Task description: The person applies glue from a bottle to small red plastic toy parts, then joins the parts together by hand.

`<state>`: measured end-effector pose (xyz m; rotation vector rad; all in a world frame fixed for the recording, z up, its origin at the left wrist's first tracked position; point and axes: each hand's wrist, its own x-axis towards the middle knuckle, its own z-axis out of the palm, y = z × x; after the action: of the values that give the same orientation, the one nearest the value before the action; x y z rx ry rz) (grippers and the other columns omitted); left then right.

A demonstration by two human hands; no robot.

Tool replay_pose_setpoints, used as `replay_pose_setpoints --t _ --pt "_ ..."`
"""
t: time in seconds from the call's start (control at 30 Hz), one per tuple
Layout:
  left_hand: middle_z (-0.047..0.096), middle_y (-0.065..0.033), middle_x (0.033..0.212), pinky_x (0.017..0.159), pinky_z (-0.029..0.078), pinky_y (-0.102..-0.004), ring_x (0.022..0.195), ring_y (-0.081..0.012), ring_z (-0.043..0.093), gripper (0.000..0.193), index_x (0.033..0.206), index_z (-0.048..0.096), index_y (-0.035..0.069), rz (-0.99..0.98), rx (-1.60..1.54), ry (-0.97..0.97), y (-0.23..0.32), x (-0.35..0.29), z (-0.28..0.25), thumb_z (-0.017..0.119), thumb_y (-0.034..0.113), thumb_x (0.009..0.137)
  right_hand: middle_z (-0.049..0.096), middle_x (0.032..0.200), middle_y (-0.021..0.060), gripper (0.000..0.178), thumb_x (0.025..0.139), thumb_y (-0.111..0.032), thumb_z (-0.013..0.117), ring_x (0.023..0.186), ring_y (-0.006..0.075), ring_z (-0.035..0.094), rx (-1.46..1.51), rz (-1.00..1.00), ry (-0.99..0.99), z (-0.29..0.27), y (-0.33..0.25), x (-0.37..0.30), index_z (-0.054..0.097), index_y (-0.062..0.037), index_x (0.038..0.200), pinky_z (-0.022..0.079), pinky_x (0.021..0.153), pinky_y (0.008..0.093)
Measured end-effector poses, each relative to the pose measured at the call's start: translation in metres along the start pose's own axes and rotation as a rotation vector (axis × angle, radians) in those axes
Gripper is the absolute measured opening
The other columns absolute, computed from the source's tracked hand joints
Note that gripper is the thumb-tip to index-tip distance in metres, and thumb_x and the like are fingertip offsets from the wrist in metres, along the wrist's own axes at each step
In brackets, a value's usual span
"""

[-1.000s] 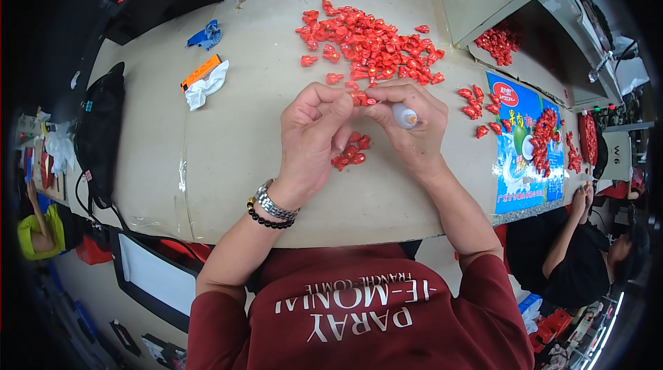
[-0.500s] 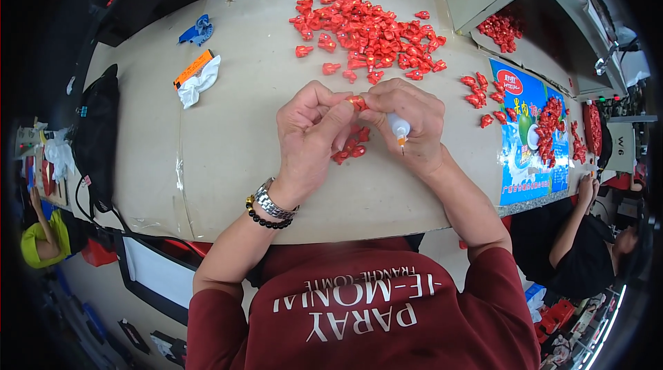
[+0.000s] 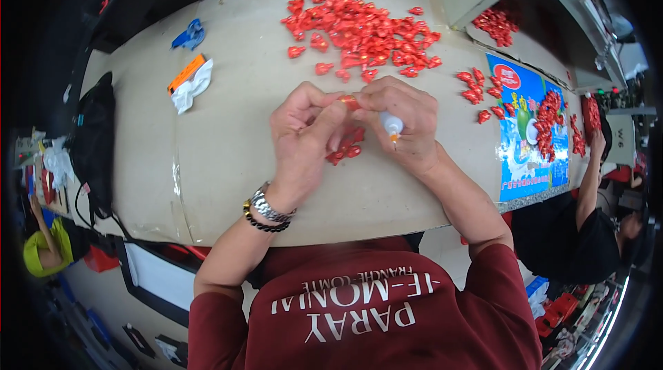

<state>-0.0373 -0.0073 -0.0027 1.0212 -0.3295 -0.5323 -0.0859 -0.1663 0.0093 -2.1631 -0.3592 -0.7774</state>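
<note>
Between the fingertips of both hands is a small red figurine [image 3: 350, 102] with a gold patch. My left hand [image 3: 307, 132] pinches it from one side. My right hand [image 3: 407, 118] grips its other side with thumb and forefinger, and also keeps a small white glue bottle [image 3: 391, 125] in the palm, its orange-based thin tip pointing toward me. Under the hands a few more red figurines [image 3: 345, 152] lie on the table, partly hidden by my left hand. Beyond the hands spreads a large loose pile of the same red figurines [image 3: 366, 28].
Blue printed sheet [image 3: 514, 170] at right bears more red pieces. Left on the table [image 3: 235, 156] are an orange card [image 3: 185, 74], crumpled white tissue [image 3: 193, 87] and a blue scrap [image 3: 188, 35]. A black bag [image 3: 97, 149] lies at the left edge. A co-worker [image 3: 570, 242] sits at right.
Both hands stay pinched on the figurine with little movement. The whole view has shifted slightly. At right, the co-worker's arm has reached farther forward toward the red pieces.
</note>
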Motion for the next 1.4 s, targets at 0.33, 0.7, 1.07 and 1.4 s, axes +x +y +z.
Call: replay_pose_setpoints --t 0.33,0.7,1.07,1.4 --pt "0.062 -0.0036 0.082 0.047 0.034 -0.0161 0.058 -0.0045 0.046 0.037 0.124 0.045 0.000 -0.104 -0.107 -0.039 0.017 0.009 -0.002 0.059 0.007 0.090 0.063 0.072 0.0031 0.006 0.076 -0.002 0.069 0.066 0.0117 0.061 -0.051 0.422 0.097 -0.061 0.005 0.024 0.066 -0.0003 0.081 0.047 0.056 0.0256" --pt "0.060 -0.0165 0.109 0.088 0.049 -0.0299 0.097 -0.0256 0.059 0.022 0.110 0.054 -0.002 -0.376 -0.456 0.041 0.022 0.007 -0.003 0.055 -0.001 0.088 0.061 0.066 0.0053 0.014 0.077 -0.013 0.069 0.054 0.0117 0.055 -0.427 1.113 0.422 -0.203 0.071 -0.067 0.067 0.0001 0.082 0.043 0.052 0.0275" --pt "0.055 -0.0063 0.094 0.042 0.033 -0.0154 0.063 -0.0065 0.040 0.033 0.104 0.054 0.006 -0.434 -0.602 -0.108 0.014 0.006 0.001 0.049 0.038 0.096 0.061 0.079 0.0044 0.029 0.079 -0.011 0.067 0.061 0.0117 0.057 -0.514 0.956 0.427 -0.197 0.057 -0.054 0.064 -0.0030 0.107 0.044 0.054 0.0266" --pt "0.051 0.0022 0.078 0.042 0.028 -0.0178 0.059 -0.0063 0.039 0.044 0.120 0.052 0.003 -0.404 -0.605 -0.032 0.013 0.007 -0.009 0.055 0.038 0.093 0.053 0.110 0.0075 0.039 0.085 -0.001 0.056 0.078 0.0121 0.061 0.259 0.589 0.012 -0.060 -0.021 0.030 0.047 -0.0034 0.124 0.047 0.061 0.0237"
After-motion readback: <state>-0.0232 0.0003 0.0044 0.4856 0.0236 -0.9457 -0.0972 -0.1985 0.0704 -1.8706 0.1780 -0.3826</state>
